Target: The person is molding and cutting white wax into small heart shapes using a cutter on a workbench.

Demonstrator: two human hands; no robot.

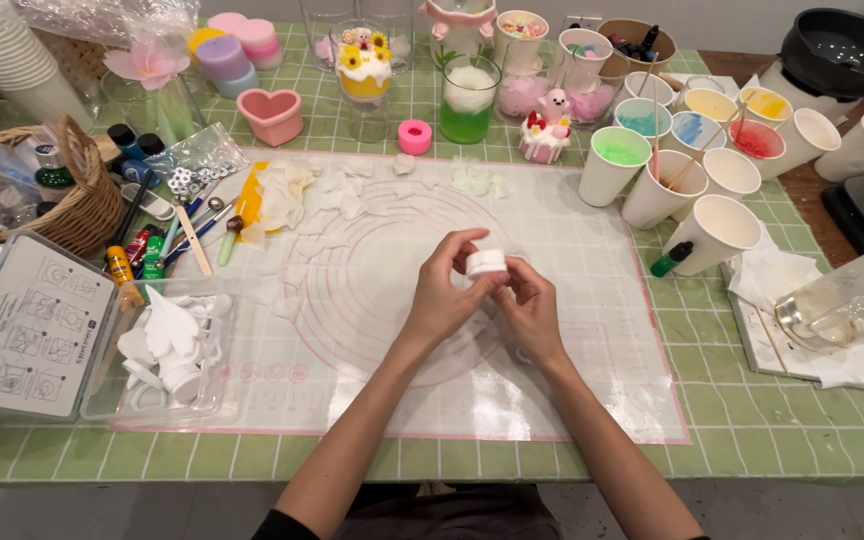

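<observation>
We see one small white round piece (485, 262) held above the middle of the pale silicone mat (592, 330), pinched between both hands. The left hand (444, 290) grasps it with thumb and forefinger curled over its top and side, while the right hand (530, 305) closes on it from the right and below, fingertips touching it. The mat, printed with pink concentric rings, lies on a desk (742, 420) covered in a green checked cloth. Along the mat's far edge we make out scattered thin white petal-like pieces (337, 190); they overlap too much to count. At the left sits one clear plastic box (167, 350) of white moulded shapes, with its lid (27, 325) open beside it, and one wicker basket (82, 205) further back. At the right we count ten white paper cups (652, 160), several holding coloured material in green, blue, red and yellow. One pink heart-shaped mould (272, 115) and one glass of green and white layers (469, 100) stand behind the mat.
</observation>
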